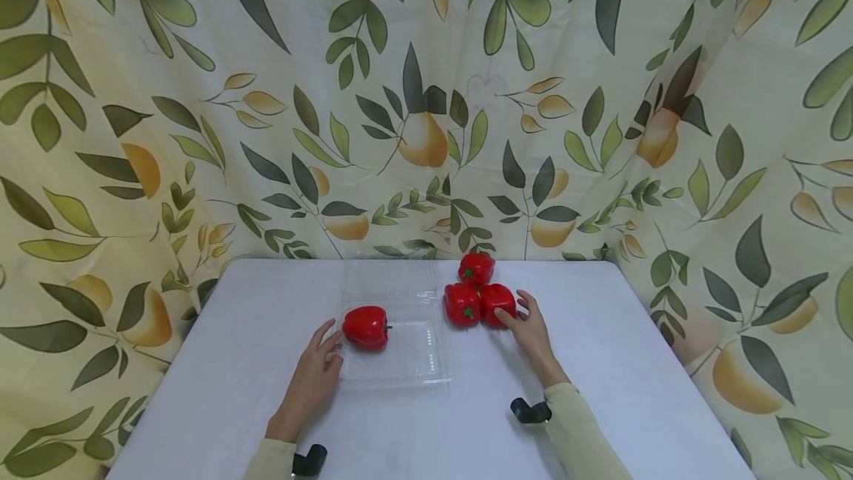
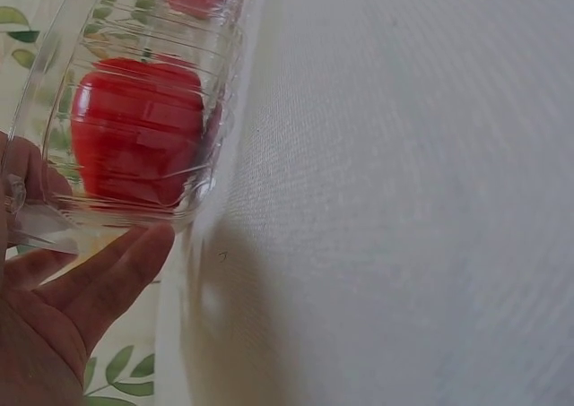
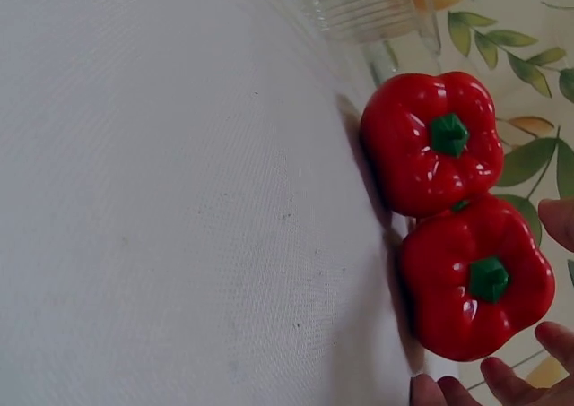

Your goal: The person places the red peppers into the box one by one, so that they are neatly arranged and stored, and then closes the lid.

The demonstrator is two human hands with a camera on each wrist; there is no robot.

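A red bell pepper (image 1: 365,328) lies on its side in the left part of a clear plastic container (image 1: 416,372), its stem pointing right. My left hand (image 1: 313,378) is at the container's left edge, fingers extended; in the left wrist view the fingers (image 2: 126,276) touch or nearly touch the clear wall. Three more red peppers stand grouped right of the container: one at the back (image 1: 476,269), one front left (image 1: 462,305) and one front right (image 1: 497,305). Around the front right one my right hand (image 1: 531,328) spreads its fingers; the right wrist view shows fingertips (image 3: 502,379) beside it.
The container's lid half (image 1: 386,276) lies folded back toward the rear. Everything stands on a white-covered table (image 1: 426,435). Behind and at the sides hangs a leaf-and-fruit patterned curtain (image 1: 426,191). Both wrists carry small black cameras.
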